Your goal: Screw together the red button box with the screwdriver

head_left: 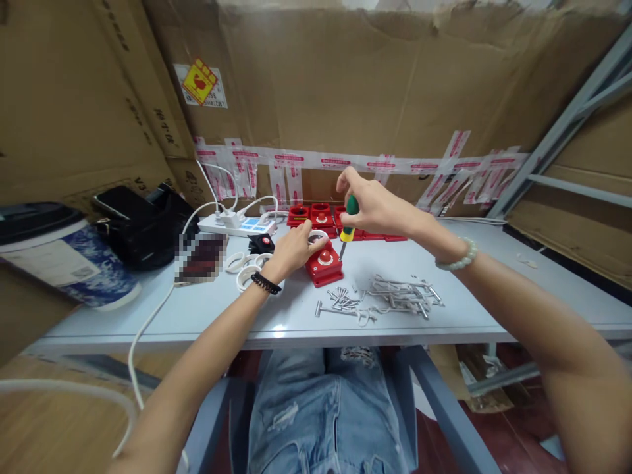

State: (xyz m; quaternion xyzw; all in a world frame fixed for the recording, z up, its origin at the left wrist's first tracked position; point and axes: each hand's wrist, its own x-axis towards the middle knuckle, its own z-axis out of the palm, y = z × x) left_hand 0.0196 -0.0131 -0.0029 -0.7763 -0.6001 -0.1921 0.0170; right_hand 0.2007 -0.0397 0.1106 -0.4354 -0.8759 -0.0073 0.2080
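Note:
My left hand [293,247] is closed on a red box [323,274] lying on the table, its thumb and fingers by a white ring [320,235] at the box's far end. The box has a red knob with a white dial on top. In my right hand [372,204] is a screwdriver [347,234] with a green and yellow handle, held upright. Its shaft points down at the box's right side; whether the tip touches a screw is too small to tell. Loose small screws [340,298] lie just in front of the box.
Metal T-shaped rods with white cords [405,294] are piled at right. White rings [237,263] lie left, near a power strip [241,224] with cables. More red boxes [299,214] stand at the back. A large cup [74,257] and black bag [148,230] occupy the left.

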